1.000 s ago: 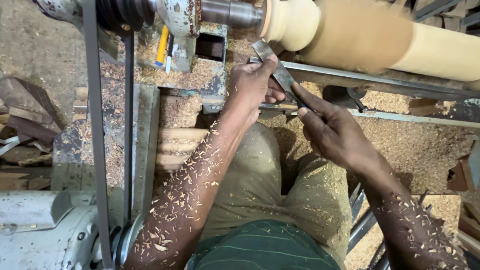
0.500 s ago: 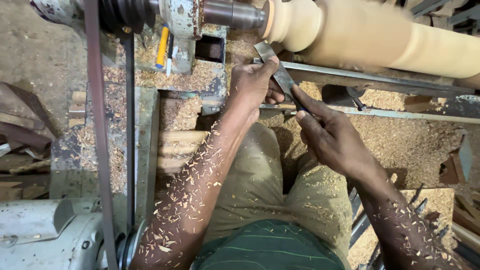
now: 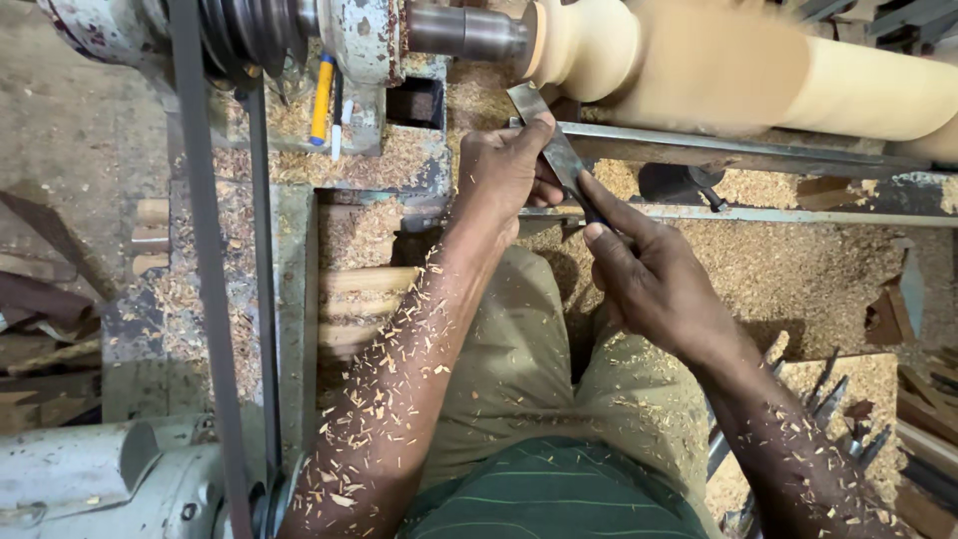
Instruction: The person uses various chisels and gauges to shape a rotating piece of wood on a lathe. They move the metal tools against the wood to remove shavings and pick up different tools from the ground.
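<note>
A flat metal chisel (image 3: 544,128) points up toward a pale wooden workpiece (image 3: 758,70) that is blurred on the lathe. My left hand (image 3: 504,170) grips the blade near its tip, resting by the long metal tool rest (image 3: 758,150). My right hand (image 3: 654,274) holds the chisel's lower end, its index finger stretched along the blade. The handle is hidden under that hand. Both forearms are flecked with wood shavings.
The lathe headstock with pulley (image 3: 299,30) is at top left, and a dark drive belt (image 3: 210,299) runs down to a grey motor (image 3: 100,484). Sawdust (image 3: 798,269) covers the bed. Several spare chisels (image 3: 828,399) lie at lower right. A blue and yellow pen (image 3: 321,95) sits by the headstock.
Both hands keep their grip on the chisel at the rest. My right hand has slid slightly up the blade; the workpiece stays blurred.
</note>
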